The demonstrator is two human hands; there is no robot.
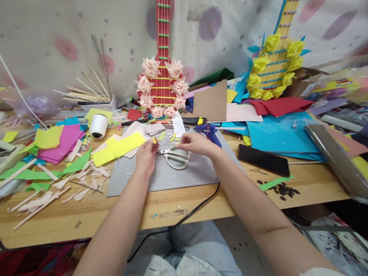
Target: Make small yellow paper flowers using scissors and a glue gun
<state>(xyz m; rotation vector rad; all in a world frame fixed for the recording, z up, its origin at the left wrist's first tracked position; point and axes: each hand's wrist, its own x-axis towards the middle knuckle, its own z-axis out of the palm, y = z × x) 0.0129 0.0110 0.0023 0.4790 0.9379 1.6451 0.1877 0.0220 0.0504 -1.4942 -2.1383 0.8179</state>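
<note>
My left hand (145, 158) is closed, pinching a small yellow paper piece (154, 140) at the fingertips. To its right, scissors (177, 163) with pale handles lie on the grey cutting mat (161, 180). My right hand (197, 144) hovers by the scissor handles, its fingers bent together; whatever they hold, if anything, is too small to make out. Just beyond the hands lie several tiny yellow paper bits (173, 136) and a white paper slip (178, 125). A yellow paper strip (121, 147) rests left of my left hand.
A blue glue gun (209, 133) lies beyond my right hand, its black cord (197, 207) crossing the table edge. A phone (263, 160) and black beads (287, 190) lie right. Paper scraps (46, 198) cover the left. A red paper guitar (164, 82) stands behind.
</note>
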